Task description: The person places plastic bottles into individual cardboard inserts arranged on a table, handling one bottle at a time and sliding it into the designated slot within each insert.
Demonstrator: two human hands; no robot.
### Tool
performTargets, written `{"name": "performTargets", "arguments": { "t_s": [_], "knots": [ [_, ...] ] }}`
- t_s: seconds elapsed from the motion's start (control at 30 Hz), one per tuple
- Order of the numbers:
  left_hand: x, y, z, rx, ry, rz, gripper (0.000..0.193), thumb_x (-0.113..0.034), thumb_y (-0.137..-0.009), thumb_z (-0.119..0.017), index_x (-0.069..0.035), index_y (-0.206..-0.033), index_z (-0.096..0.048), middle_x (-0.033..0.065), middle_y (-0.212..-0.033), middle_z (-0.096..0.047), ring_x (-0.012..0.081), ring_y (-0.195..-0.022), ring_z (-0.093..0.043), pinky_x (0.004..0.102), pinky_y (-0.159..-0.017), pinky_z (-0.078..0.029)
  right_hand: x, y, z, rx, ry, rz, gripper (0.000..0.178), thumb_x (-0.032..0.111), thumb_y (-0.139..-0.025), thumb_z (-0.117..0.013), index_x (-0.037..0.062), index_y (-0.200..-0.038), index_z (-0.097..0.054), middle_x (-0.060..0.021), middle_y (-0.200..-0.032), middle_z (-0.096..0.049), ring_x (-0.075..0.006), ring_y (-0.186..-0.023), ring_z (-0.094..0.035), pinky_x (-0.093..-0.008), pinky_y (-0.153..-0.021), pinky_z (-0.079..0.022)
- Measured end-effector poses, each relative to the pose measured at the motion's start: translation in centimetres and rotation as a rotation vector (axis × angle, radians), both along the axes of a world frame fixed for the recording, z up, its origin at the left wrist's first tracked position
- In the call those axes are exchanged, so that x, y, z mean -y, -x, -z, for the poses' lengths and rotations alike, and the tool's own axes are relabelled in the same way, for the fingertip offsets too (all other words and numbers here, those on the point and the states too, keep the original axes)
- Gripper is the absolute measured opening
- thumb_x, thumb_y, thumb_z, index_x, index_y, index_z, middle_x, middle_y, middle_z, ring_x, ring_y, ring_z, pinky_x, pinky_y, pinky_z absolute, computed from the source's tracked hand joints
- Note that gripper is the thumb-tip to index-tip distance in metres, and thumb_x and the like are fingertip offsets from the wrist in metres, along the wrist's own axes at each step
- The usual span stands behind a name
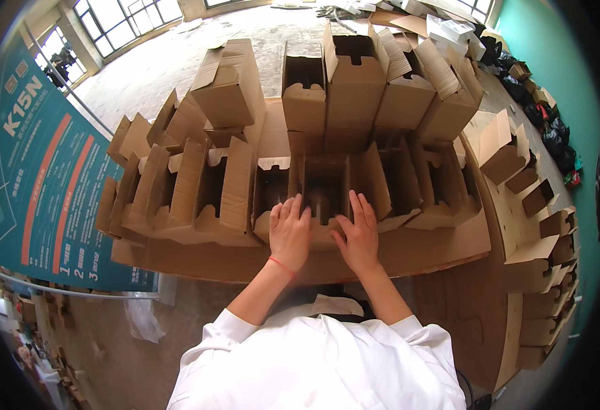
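Note:
An open-topped brown cardboard box (323,236) stands in the middle of the front row, facing me. On its left front edge rests my left hand (289,236), fingers stretched forward and a red string round the wrist. My right hand (358,236) lies along the box's right front edge, thumb spread away from the straight fingers. Neither hand's fingers are wrapped round anything. Left of this box is another open box (262,229), partly behind my left hand. To the right, an open box (399,219) stands with its flap raised.
Taller open cartons (356,96) line the back of the cardboard-covered table (300,270). More boxes (529,270) stand along a wooden surface at right. A teal printed banner (40,178) leans at left. Black bags (553,140) lie by the green wall (566,82).

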State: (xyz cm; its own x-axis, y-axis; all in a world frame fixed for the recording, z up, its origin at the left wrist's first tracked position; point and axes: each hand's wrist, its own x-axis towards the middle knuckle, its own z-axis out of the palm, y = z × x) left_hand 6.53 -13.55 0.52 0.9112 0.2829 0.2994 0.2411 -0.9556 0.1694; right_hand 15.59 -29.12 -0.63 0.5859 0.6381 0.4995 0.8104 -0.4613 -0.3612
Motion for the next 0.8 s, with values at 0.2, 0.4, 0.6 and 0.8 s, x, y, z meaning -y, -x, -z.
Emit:
{"name": "performTargets", "arguments": {
  "t_s": [0.2, 0.4, 0.6, 0.8],
  "knots": [
    [-0.2, -1.4, 0.7, 0.024, -0.027, 0.094, 0.079, -0.015, -0.07, -0.074, -0.006, -0.14, -0.039, 0.0192, -0.134, -0.048, 0.0293, -0.129, -0.041, 0.0428, -0.109, -0.028, 0.0, -0.5, 0.7, -0.27, -0.096, 0.022, 0.073, 0.007, -0.075, -0.073, 0.0082, -0.14, -0.039, -0.0195, -0.144, -0.038, -0.0377, -0.127, -0.042, -0.0419, -0.104, -0.038],
    [-0.4, -4.7, 0.5, -0.166, 0.153, 0.126, 0.087, -0.014, -0.078, -0.065, 0.002, -0.147, -0.014, 0.0248, -0.144, -0.034, 0.0334, -0.131, -0.039, 0.0411, -0.108, -0.032, -0.3, 0.5, 2.4, -0.265, -0.011, -0.076, 0.067, 0.004, -0.077, -0.066, 0.0095, -0.14, -0.041, -0.0176, -0.142, -0.04, -0.0354, -0.127, -0.043, -0.0409, -0.104, -0.039],
    [-1.4, -6.6, 1.4, -0.212, 0.212, 0.189, 0.084, -0.022, -0.08, -0.064, 0.006, -0.145, -0.018, 0.0258, -0.146, -0.029, 0.0354, -0.135, -0.034, 0.0413, -0.108, -0.033, 0.4, -0.3, 2.0, -0.198, 0.144, -0.154, 0.06, 0.004, -0.075, -0.065, 0.0088, -0.133, -0.05, -0.0148, -0.139, -0.045, -0.0341, -0.127, -0.043, -0.0409, -0.105, -0.039],
    [-1.4, -7.8, 3.4, -0.266, 0.285, 0.216, 0.066, -0.027, -0.089, -0.052, 0.007, -0.141, -0.029, 0.0291, -0.145, -0.03, 0.0396, -0.137, -0.028, 0.0445, -0.112, -0.028, -0.1, 1.0, 3.8, -0.34, 0.122, -0.208, 0.061, 0.009, -0.081, -0.065, 0.0042, -0.137, -0.043, -0.0158, -0.144, -0.038, -0.0355, -0.136, -0.032, -0.0411, -0.109, -0.034]
  ]
}}
